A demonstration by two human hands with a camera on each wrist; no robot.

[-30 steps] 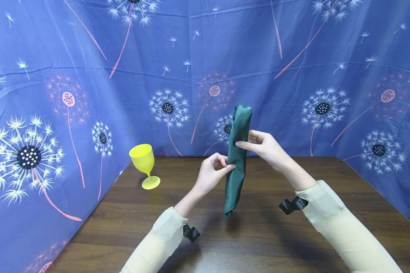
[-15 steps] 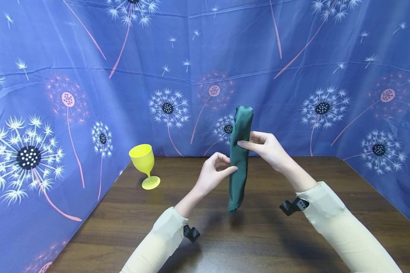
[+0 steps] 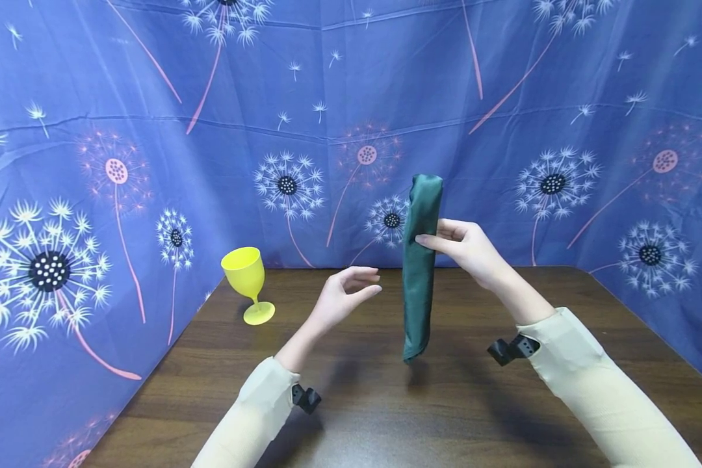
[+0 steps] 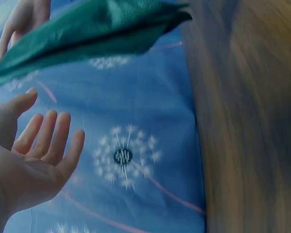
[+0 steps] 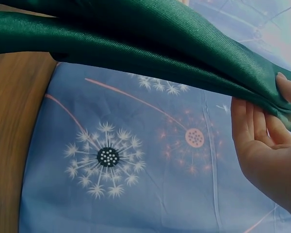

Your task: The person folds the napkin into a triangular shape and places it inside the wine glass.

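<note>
A long, folded piece of shiny dark green cloth (image 3: 419, 292) hangs nearly upright above the table in the head view. My right hand (image 3: 470, 250) pinches it between thumb and fingers a little above its middle. Loose folds of the green cloth (image 5: 150, 46) cross the top of the right wrist view. To the left of the cloth, my left hand (image 3: 342, 296) is apart from it, fingers relaxed and holding nothing. The left wrist view has that left hand (image 4: 36, 170) palm up below the cloth (image 4: 97, 34).
A yellow goblet (image 3: 244, 276) stands upright at the back left of the brown wooden table (image 3: 351, 403). Behind and beside the table hangs a blue curtain (image 3: 351, 84) with a dandelion pattern.
My left hand has let go of the green cloth and moved left. The right hand has shifted slightly right and up with the cloth, which hangs straighter. The goblet has stayed put.
</note>
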